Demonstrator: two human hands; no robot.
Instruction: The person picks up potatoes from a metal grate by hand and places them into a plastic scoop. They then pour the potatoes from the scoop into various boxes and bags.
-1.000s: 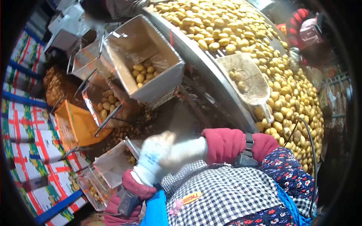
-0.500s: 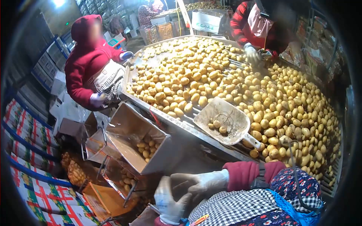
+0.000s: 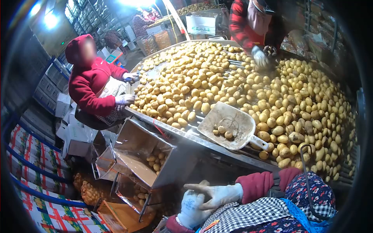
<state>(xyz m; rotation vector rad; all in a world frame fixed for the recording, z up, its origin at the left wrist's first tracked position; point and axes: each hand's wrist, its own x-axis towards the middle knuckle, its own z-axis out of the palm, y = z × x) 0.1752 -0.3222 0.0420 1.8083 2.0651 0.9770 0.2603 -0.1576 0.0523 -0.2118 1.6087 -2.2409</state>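
Note:
Both my hands wear pale, soiled work gloves and meet low in front of my checked apron [image 3: 256,215]. My right hand [image 3: 221,195] reaches in from the right with its fingers stretched out across the top of my left hand [image 3: 191,209]. The left hand points upward, thumb apart; some of its fingertips are hidden behind the right hand. No object shows in either hand. Above them, a large white scoop [image 3: 233,130] with a few potatoes and some stringy matter in it lies at the edge of the sorting table [image 3: 186,136], next to many potatoes [image 3: 295,116].
At the left, an open cardboard box [image 3: 134,153] lined with plastic holds some potatoes. Printed cartons [image 3: 42,186] are stacked beyond it. A co-worker in a red hooded top [image 3: 91,83] stands at the far-left side; another in a checked sleeve [image 3: 243,29] reaches over the potatoes.
My view has shifted slightly. My hands have come closer together, the right fingers now overlapping the left hand. The red-hooded co-worker's lower hand has moved onto the table edge.

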